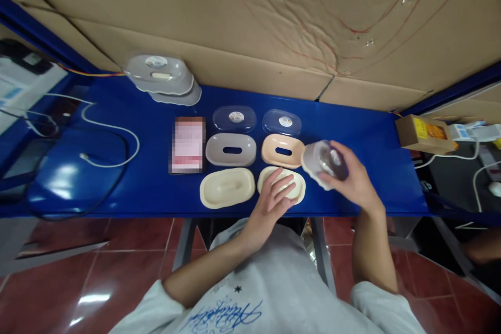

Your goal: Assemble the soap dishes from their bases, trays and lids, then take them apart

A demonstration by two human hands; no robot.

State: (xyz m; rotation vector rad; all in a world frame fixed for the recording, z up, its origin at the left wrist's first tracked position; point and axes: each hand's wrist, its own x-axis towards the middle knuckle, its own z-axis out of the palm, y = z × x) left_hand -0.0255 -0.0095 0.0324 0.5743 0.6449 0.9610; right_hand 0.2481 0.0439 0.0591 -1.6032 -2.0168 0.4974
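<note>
On its side in my right hand (pixel 352 177) is a grey wavy-edged plastic container (pixel 312 164) with a clear part and a sticker; my fingers and thumb grip it near the table's front. My left hand (pixel 272 195) is open, fingers apart, over a cream oval tray (pixel 299 188) and partly covering it; I cannot tell if it touches. Just behind lies a peach oval piece (pixel 270 151) with a slot. To the left are a grey slotted oval piece (pixel 211 151) and another cream oval tray (pixel 207 190). Two clear lids, left (pixel 223 122) and right (pixel 270 122), lie behind these.
Stacked grey containers (pixel 176 81) stand at the back left of the blue table (pixel 364 130). A phone-like blurred rectangle (pixel 188 146) lies beside the oval pieces. White cable (pixel 136 143) loops across the left side. A cardboard box (pixel 409 133) sits at the right end.
</note>
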